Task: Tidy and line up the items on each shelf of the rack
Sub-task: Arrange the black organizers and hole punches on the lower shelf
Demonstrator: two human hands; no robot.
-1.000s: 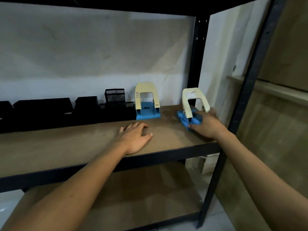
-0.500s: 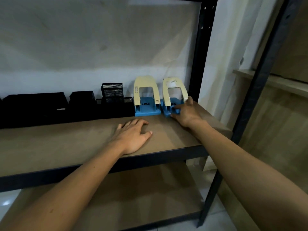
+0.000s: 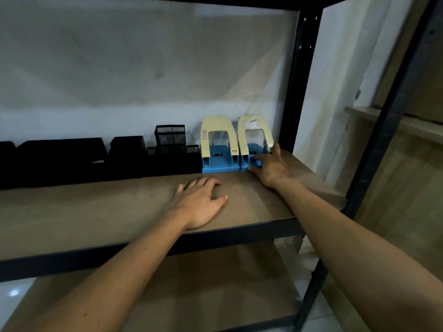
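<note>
Landmark: the rack's dark rear post (image 3: 299, 80), upright at the right back corner of the shelf board (image 3: 96, 212).
Right hole punch (image 3: 254, 137): cream handle on a blue base, upright at the back of the board, just left of the rear post.
Left hole punch (image 3: 217, 144): same make, one place further left of the post, side by side with the right hole punch. Their blue bases touch or nearly touch, and both fronts face forward.
Right hand (image 3: 271, 166): just in front of the post, gripping the blue base of the right hole punch. The thumb is up against the base's right side and the fingers are bent across its front.
Left hand (image 3: 199, 202): holds nothing. It lies palm down on the board, fingers relaxed and slightly spread, forward and left of the post and in front of the left hole punch.
Mesh pen holder (image 3: 170, 137): black, next leftward from the post after the two punches.
Black trays (image 3: 62, 152): a dark row that continues further left along the back edge; details are too dim to tell.
Lower shelf (image 3: 203, 283): a brown board below, seen between the forearms.
</note>
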